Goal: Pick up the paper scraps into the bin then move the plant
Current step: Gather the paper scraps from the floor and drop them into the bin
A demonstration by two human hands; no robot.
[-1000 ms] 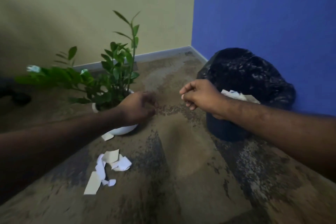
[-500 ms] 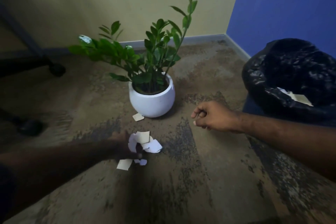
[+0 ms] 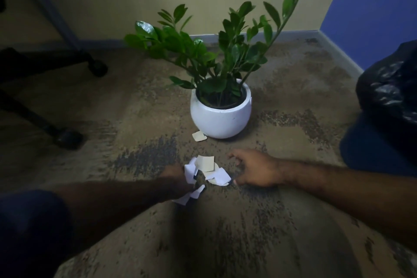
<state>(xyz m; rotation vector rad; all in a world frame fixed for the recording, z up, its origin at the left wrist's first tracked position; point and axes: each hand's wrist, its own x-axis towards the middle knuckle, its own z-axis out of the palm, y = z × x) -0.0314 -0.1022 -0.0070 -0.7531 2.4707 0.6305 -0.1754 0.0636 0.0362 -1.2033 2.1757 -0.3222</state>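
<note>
A small heap of white paper scraps (image 3: 206,172) lies on the carpet in the middle of the head view. My left hand (image 3: 174,176) is at the heap's left side, fingers closed around some of the scraps. My right hand (image 3: 255,170) rests on the carpet at the heap's right edge, fingers spread and curled, a fingertip touching a scrap. One more scrap (image 3: 199,136) lies against the foot of the white pot (image 3: 220,118), which holds a leafy green plant (image 3: 216,49). The bin with its black liner (image 3: 388,90) stands at the right edge.
Black office chair legs with castors (image 3: 67,139) reach in from the left. A yellow wall with a skirting board (image 3: 293,35) runs behind the plant, and a blue wall (image 3: 379,2) meets it at the right corner. The floor is mottled brown carpet.
The view has swung left and down toward the scraps. My left hand dropped from the pot to the heap and closed on scraps. My right hand came away from the bin down to the heap.
</note>
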